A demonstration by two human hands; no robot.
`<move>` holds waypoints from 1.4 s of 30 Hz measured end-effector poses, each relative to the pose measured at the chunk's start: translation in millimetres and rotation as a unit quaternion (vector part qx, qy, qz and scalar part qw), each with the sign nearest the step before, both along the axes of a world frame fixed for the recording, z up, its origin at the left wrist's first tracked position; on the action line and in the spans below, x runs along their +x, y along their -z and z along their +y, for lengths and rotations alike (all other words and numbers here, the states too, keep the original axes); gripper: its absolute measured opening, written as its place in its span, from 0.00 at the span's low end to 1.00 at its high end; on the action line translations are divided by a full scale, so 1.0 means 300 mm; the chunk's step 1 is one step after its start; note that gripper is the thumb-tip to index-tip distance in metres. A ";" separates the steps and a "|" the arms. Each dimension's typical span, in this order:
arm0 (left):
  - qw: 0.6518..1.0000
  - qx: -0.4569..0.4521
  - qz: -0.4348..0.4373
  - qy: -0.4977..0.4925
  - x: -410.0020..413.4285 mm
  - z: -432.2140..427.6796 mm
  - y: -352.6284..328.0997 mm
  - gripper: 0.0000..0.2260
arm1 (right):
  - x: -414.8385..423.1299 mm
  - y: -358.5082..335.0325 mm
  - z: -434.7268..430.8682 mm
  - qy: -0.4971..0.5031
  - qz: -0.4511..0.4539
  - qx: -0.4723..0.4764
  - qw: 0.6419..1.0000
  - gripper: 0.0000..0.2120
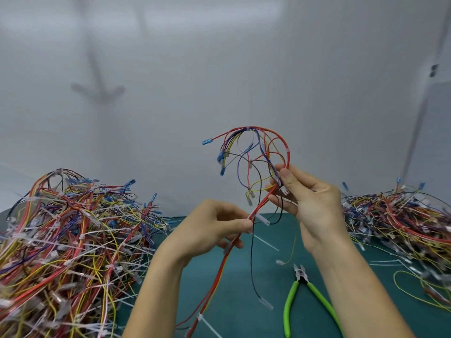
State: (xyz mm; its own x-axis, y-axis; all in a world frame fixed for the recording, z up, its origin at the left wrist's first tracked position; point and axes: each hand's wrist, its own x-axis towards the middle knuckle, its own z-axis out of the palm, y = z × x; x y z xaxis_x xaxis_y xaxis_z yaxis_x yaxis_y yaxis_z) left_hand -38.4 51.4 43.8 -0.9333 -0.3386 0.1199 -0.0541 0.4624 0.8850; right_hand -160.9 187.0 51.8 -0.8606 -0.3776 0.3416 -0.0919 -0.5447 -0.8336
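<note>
White wall behind, blurred. Left pile (68,252) of tangled wire harnesses is the biggest mass: red, yellow, blue and purple, with white ties sticking out. Right pile (400,215) is lower and flatter and runs off the frame edge. Green surface (244,276) shows between the piles. One harness (258,152) is held up in the air over that gap, against the wall and clear of both piles. Its looped wires arch above the right hand (314,203), and its red trunk slants down through the left hand (210,230) and off the bottom of the frame. Right fingers (289,178) are clamped on the harness where the loops gather, thumb on the near side. Left fingers (240,224) are closed in a pinch on the red trunk, lower and to the left of the right-hand grip. A black wire hangs free between the hands. Cutters (302,289) with green handles lie on the surface under the right forearm, untouched. A white connector (284,190) sits just below the right thumb. Blue terminals (220,158) dangle at the loops' left side.
</note>
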 end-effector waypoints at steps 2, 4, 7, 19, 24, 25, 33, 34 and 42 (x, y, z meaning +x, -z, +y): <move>1.000 -0.009 0.003 -0.004 -0.001 -0.005 0.006 0.06 | -0.008 0.000 0.004 0.008 -0.005 -0.005 1.000 0.08; 1.000 -0.017 0.011 -0.014 -0.006 -0.008 0.011 0.05 | -0.015 0.002 0.007 0.013 -0.006 -0.006 1.000 0.10; 0.999 -0.033 -0.002 -0.010 -0.007 -0.014 0.014 0.06 | -0.018 0.001 0.010 0.022 -0.012 -0.019 1.000 0.11; 0.969 -0.173 -0.148 -0.096 0.030 -0.090 0.049 0.15 | -0.039 -0.014 0.035 0.074 -0.027 -0.068 0.995 0.05; 0.938 -0.253 -0.165 -0.172 0.034 -0.088 0.043 0.25 | -0.035 -0.019 0.034 0.097 -0.012 -0.072 0.993 0.09; 0.937 -0.253 -0.149 -0.189 0.030 -0.084 0.041 0.25 | -0.032 -0.020 0.034 0.099 -0.007 -0.072 0.992 0.10; 0.956 -0.087 0.029 -0.278 -0.015 -0.068 0.054 0.21 | -0.010 -0.015 0.014 0.074 0.001 -0.062 0.995 0.05; 0.958 -0.059 0.045 -0.276 -0.012 -0.071 0.054 0.21 | -0.008 -0.014 0.011 0.070 -0.001 -0.061 0.996 0.05; 0.955 0.122 0.163 -0.214 0.009 -0.051 0.000 0.13 | 0.000 -0.015 0.009 0.052 0.017 -0.054 0.997 0.06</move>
